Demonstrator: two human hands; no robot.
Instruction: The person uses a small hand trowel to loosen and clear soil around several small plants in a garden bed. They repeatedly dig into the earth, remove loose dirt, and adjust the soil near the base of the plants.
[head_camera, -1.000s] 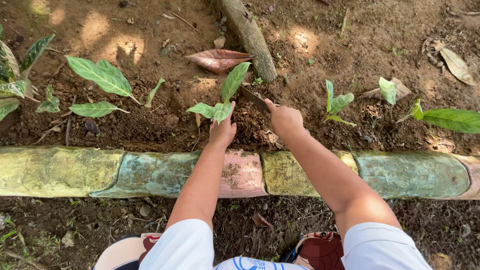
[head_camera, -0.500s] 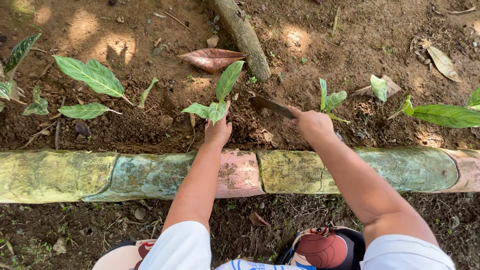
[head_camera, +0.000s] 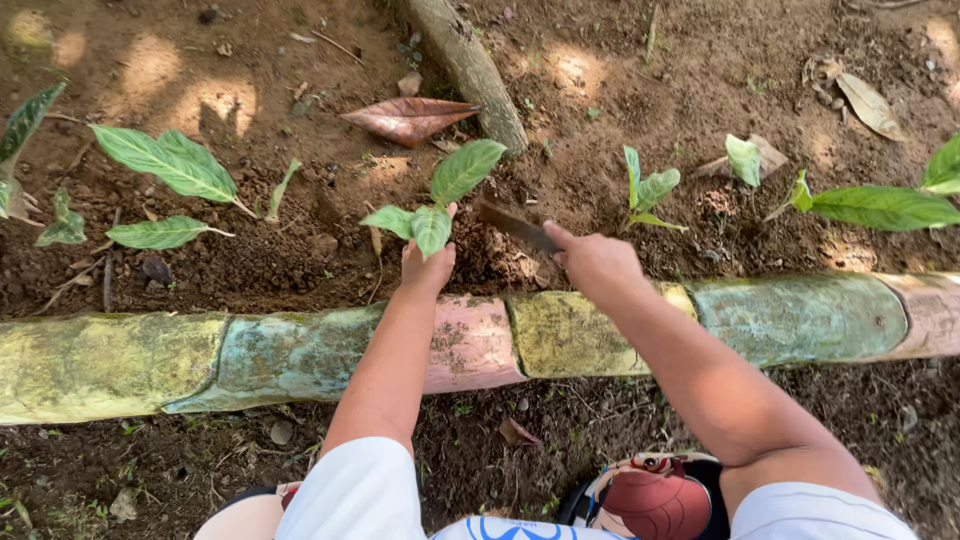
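Head view: left hand gripped the seedling stem. Right hand clenched a trowel, blade angled up-left toward the seedling's base, just beside it.

Garden bed, seen from above. My left hand grips the base of a small green seedling in the soil. My right hand holds a dark blade tool, tip just beside that seedling. Painted curved border crosses beneath both forearms.
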